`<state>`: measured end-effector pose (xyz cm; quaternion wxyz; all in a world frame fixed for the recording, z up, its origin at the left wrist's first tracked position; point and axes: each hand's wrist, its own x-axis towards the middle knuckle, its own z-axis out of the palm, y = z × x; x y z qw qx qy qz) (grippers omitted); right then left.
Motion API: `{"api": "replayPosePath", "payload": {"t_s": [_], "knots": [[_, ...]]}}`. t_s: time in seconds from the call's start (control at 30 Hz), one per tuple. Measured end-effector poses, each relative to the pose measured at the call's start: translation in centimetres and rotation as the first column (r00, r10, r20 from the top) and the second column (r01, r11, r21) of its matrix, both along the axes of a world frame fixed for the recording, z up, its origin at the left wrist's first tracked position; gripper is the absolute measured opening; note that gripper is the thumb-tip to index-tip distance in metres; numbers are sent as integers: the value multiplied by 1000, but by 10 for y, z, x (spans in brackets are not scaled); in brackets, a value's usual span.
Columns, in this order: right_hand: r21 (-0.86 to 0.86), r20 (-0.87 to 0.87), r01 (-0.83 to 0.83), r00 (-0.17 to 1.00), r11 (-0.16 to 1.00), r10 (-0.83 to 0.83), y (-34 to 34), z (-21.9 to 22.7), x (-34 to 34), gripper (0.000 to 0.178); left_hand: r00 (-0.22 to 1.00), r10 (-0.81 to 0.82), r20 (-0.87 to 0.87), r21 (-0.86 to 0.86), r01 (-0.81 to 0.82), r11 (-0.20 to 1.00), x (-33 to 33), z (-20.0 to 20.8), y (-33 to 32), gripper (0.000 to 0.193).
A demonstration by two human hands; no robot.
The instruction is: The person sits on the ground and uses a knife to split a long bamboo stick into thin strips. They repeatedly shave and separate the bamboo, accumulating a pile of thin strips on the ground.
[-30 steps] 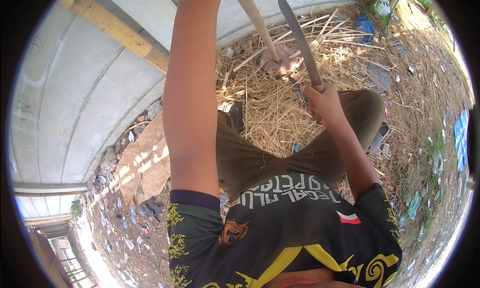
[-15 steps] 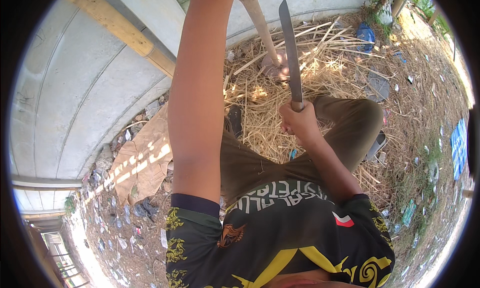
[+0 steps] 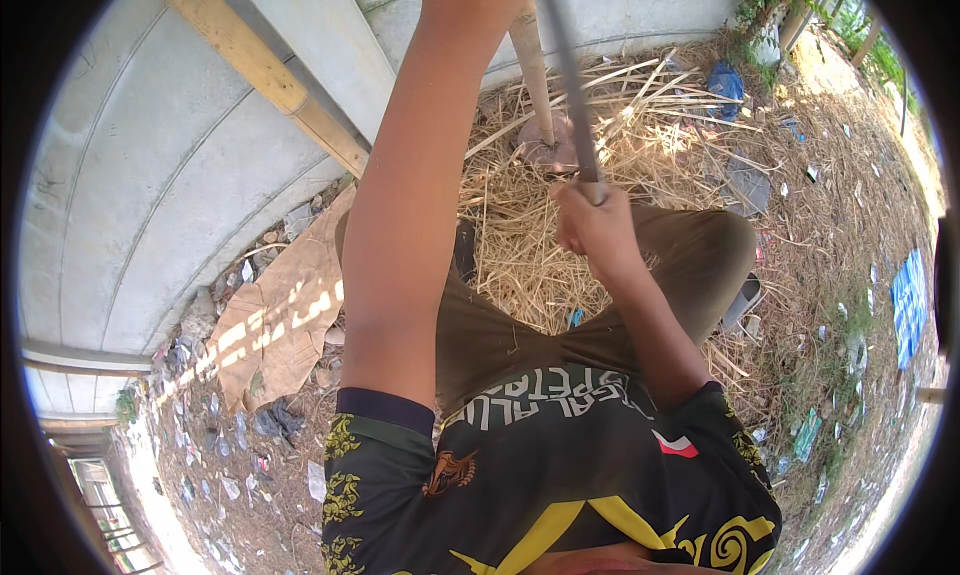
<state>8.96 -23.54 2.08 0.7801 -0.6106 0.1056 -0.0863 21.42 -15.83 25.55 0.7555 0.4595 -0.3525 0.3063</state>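
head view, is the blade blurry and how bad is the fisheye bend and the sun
Head view: the long blade in the right hand is smeared by motion blur, while the straw stays fairly sharp. Head view: the concrete wall and wooden beam curve toward the black rim. Head view: hard sun, bright streaks on the cardboard, washed-out ground at lower left.

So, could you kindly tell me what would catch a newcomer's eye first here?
The long blade, upright at top centre, gripped at its handle by the right hand. Beside it the left arm reaches up to a pale wooden pole; the left hand is out of view. Under both lies a bed of dry straw.
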Motion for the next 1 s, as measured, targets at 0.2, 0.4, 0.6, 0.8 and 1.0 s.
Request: {"api": "replayPosePath", "payload": {"t_s": [0.2, 0.4, 0.6, 0.8, 1.0], "knots": [[70, 73, 214, 973, 974, -218, -29, 39, -36, 27, 996, 62, -72, -3, -62, 998, 10, -8, 2, 28], [486, 675, 349, 432, 801, -598, -95, 118, -38, 27, 987, 87, -136, -58, -96, 994, 6, -5, 1, 28], [132, -98, -36, 994, 991, 49, 4, -11, -13, 24, 996, 85, 11, 12, -85, 996, 20, -2, -23, 32], [206, 279, 406, 848, 890, -451, -66, 100, -48, 37, 997, 76, -7, 18, -76, 997, 26, -4, -4, 35], [658, 682, 286, 164, 696, -713, -60, 85, -8, 30, 986, 167, 8, -62, -167, 984, 13, -9, -21, 28]]}}
